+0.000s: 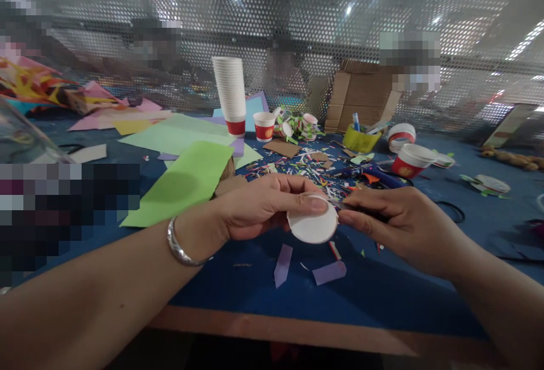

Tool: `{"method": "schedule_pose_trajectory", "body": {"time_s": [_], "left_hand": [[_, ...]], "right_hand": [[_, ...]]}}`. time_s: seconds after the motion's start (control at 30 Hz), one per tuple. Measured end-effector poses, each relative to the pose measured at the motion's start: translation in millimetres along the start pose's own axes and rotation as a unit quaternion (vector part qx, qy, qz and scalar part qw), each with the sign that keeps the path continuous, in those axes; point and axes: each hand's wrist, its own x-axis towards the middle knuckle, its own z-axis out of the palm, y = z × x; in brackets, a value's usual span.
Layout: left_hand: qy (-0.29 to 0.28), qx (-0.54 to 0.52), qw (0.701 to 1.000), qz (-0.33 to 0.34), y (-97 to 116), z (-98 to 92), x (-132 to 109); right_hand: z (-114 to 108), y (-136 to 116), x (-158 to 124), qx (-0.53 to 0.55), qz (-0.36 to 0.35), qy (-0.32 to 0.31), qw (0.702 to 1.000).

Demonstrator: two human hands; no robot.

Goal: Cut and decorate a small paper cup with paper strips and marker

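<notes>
In my left hand (272,203) is a round white paper cup bottom (312,225), pinched with the thumb on its flat face. My right hand (395,220) is closed on a thin, dark-handled tool with a grey blade (338,204), whose tip meets the disc's upper right edge. Fingers hide most of this tool, so I cannot tell whether it is a knife or scissors. Below the disc, two purple paper strips (283,265) lie on the blue table, beside a small red-and-white scrap (335,250).
Green paper sheets (182,183) lie on the left, before a tall stack of paper cups (229,92). Paper scraps (293,160) litter the middle. A blue glue gun (386,179), a red-and-white cup (412,160) and a paper turtle (488,184) are at right. A cardboard box (361,95) stands behind.
</notes>
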Motion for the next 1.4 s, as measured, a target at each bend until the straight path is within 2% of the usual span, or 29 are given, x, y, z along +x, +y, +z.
{"method": "schedule_pose_trajectory", "body": {"time_s": [0.27, 0.6, 0.67, 0.77, 0.9, 1.07, 1.17, 1.33, 1.4], "left_hand": [[-0.049, 0.001, 0.999, -0.002, -3, -4.7, 2], [-0.096, -0.044, 0.994, 0.014, -4, -2.2, 1], [-0.087, -0.042, 0.995, 0.019, -4, -1.6, 1], [-0.043, -0.024, 0.999, 0.022, -3, -0.7, 2], [-0.021, 0.039, 0.999, 0.03, -4, -1.3, 4], [-0.014, 0.085, 0.996, 0.021, -8, -0.9, 5], [-0.009, 0.097, 0.995, 0.013, -8, 0.6, 5], [-0.009, 0.12, 0.993, 0.01, -9, 1.5, 6], [-0.008, 0.123, 0.992, 0.016, -10, 1.4, 6]], "right_hand": [[0, 1, -2, 0.04, -0.01, 0.008, 0.999], [-2, -2, 1, -0.006, -0.052, 0.021, 0.998], [-1, -2, 2, -0.008, -0.036, 0.026, 0.999], [-1, 0, 4, 0.002, 0.0, 0.051, 0.999], [-1, 1, 7, 0.058, 0.052, 0.067, 0.995], [2, -4, 8, 0.161, 0.078, 0.023, 0.984], [4, -6, 8, 0.168, 0.067, 0.009, 0.983], [5, -4, 9, 0.194, 0.095, -0.011, 0.976], [4, -3, 8, 0.197, 0.093, -0.003, 0.976]]}}
